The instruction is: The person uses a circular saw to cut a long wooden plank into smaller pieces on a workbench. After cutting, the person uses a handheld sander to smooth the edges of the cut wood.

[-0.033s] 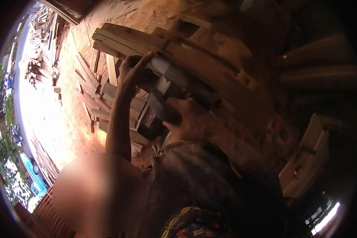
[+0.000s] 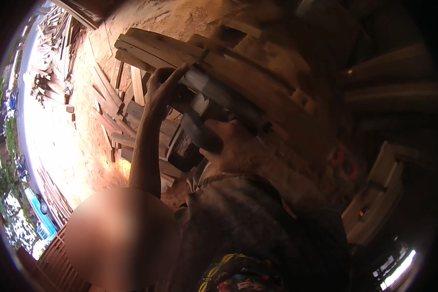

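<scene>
A dark power tool with a grey metal body [image 2: 224, 97], which looks like an electric hand planer, rests along a wooden board [image 2: 155, 46]. My right hand [image 2: 236, 146] is closed round its curved rear handle [image 2: 203, 136]. At the tool's front end is my left hand [image 2: 165, 80], its fingers bent and the thumb against the front; its grip is partly hidden. A boxy dark housing [image 2: 182, 151] juts out on the tool's left side. The tool's underside is hidden from view.
Offcuts and planks [image 2: 117, 121] litter the sawdust-covered ground left of the board. Stacked timber [image 2: 374, 194] stands at the right in shadow, near a blurred red object [image 2: 344, 164]. A far wood pile [image 2: 53, 58] and a blue vehicle [image 2: 40, 214] are at the left.
</scene>
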